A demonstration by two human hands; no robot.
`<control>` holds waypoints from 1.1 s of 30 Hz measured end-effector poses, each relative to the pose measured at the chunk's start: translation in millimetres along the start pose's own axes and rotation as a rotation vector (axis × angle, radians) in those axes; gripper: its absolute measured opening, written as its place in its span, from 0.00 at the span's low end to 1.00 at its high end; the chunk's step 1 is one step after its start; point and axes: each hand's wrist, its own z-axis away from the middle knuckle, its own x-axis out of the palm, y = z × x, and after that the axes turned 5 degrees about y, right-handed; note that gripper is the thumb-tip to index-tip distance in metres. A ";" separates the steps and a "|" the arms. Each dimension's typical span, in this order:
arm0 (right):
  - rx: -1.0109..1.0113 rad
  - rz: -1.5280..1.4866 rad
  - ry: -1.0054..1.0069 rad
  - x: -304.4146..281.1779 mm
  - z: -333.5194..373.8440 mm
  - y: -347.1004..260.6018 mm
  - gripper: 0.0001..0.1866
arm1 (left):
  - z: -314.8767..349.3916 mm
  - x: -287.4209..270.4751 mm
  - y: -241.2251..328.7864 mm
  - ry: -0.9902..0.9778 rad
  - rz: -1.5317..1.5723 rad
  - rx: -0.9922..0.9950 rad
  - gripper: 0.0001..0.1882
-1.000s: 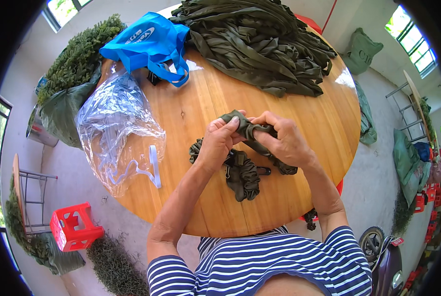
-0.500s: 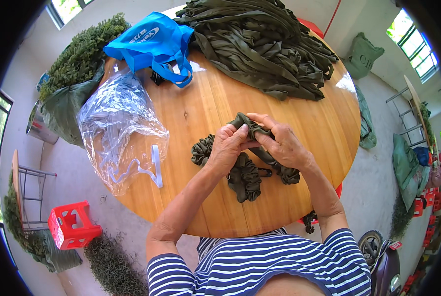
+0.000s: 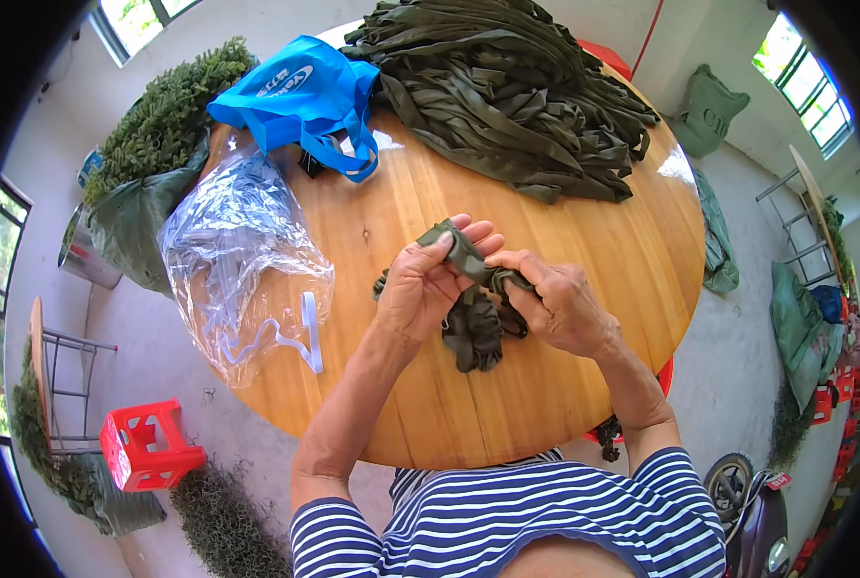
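Above the near middle of the table, both my hands work on an olive-green fabric tube (image 3: 466, 256). My left hand (image 3: 420, 287) pinches its smooth, flat end with the thumb on top, the fingers stretched out beneath. Beside it, my right hand (image 3: 567, 306) is closed on the bunched part, thumb and fingers gathering the cloth. More gathered fabric (image 3: 474, 332) of the same colour hangs or lies just below the hands; whether it joins the held piece is unclear. Another bit of ruched cloth (image 3: 381, 284) shows past my left wrist, mostly hidden by it.
A large pile of olive-green fabric strips (image 3: 517, 96) covers the far side of the round wooden table (image 3: 584, 405). At the left lie a blue bag (image 3: 300, 96) and a clear plastic bag (image 3: 247, 241) with white elastic (image 3: 312, 332). A red stool (image 3: 151, 445) stands on the floor.
My left hand has shifted slightly left and its fingers have straightened under the cloth. The fabric between my hands has become flatter and more stretched out. The bunched fabric below has moved up a little.
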 end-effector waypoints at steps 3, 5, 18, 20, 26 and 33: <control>0.041 0.041 0.016 0.7 -0.4 -2.9 0.11 | -0.6 -2.0 -4.4 -0.062 -0.066 0.092 0.22; 0.068 0.027 0.029 2.2 -1.3 -3.2 0.11 | -1.7 -5.8 -3.2 -0.083 -0.068 0.082 0.23; -0.070 0.085 0.187 23.4 -5.6 8.6 0.18 | 0.1 -4.7 -13.1 -0.110 -0.239 0.066 0.29; -0.174 0.190 0.213 21.7 -4.6 11.9 0.19 | -0.3 -3.3 -11.5 -0.114 -0.271 0.058 0.27; -0.366 0.296 0.301 28.1 -2.2 10.4 0.25 | -0.4 -2.0 -2.7 -0.174 0.049 -0.088 0.19; -0.080 0.183 0.215 34.7 2.4 10.4 0.25 | -3.6 -5.7 -12.0 -0.044 -0.192 0.063 0.20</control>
